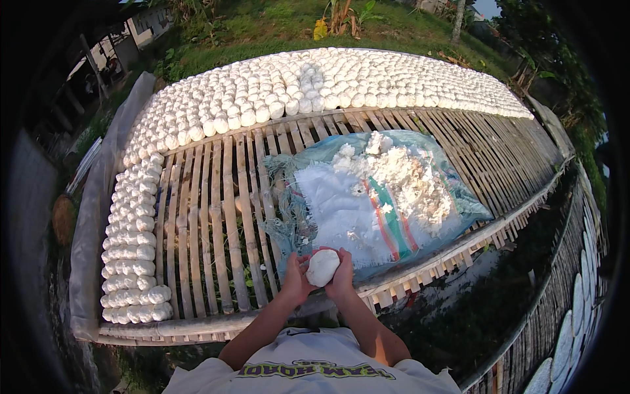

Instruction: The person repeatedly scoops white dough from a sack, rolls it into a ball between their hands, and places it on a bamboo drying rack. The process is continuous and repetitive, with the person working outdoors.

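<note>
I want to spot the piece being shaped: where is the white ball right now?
In the head view the white ball sits low and centre, cupped between the left hand and right hand, at the near edge of the sack.

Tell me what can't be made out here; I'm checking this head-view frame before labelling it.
- White lump: its sides are covered by the left hand and right hand.
- Sack: its far part lies under the loose white pile.
- Far white balls: too small to count.
- Rack corners: lost in the dark fisheye rim.
</note>
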### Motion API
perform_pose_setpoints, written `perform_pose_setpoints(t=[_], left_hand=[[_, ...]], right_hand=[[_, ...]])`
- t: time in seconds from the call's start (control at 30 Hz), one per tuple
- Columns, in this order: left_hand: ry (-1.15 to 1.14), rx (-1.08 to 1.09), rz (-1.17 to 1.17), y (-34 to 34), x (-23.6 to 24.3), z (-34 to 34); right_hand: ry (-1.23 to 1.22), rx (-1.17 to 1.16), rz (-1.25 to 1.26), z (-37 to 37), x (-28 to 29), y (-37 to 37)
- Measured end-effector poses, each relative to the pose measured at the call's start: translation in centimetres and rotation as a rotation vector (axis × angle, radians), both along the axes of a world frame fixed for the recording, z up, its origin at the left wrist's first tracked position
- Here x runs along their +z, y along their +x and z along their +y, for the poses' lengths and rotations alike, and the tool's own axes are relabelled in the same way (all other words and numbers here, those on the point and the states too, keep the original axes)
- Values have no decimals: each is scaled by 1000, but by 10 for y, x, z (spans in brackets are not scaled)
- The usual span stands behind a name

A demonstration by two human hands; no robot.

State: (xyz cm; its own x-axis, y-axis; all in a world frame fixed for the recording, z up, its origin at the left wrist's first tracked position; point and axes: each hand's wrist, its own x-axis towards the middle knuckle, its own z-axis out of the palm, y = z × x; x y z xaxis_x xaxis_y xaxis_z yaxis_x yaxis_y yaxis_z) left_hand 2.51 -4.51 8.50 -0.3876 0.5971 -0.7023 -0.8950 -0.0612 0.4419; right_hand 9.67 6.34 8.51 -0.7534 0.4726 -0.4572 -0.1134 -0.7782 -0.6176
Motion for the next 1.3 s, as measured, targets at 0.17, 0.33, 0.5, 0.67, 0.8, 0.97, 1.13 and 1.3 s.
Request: perform_pose_setpoints(t=[0.17, 0.33, 0.5, 0.67, 0.8, 0.97, 1.13, 1.3], left_hand=[[218, -40, -182, -10, 7, -12], [453, -250, -136, -20, 6, -9], [437, 108, -125, -3, -12, -5], [530, 27, 42, 9, -17, -14], [378, 160, -74, 11, 1, -9], [582, 246, -129, 8, 14, -17], [493, 401, -22, -16, 4, -56], [378, 651, 301, -7, 5, -68]], right_hand=[[1177, -29, 137, -26, 10, 17], [1219, 152, 123, -13, 31, 17], [1107, -77, 2, -35, 33, 7], [1537, -146, 176, -29, 48, 12], [1369, 117, 106, -25, 61, 5], [1486, 27, 198, -46, 61, -4], [1651, 60, 214, -63, 52, 12], [1353, 265, 187, -97, 45, 5]])
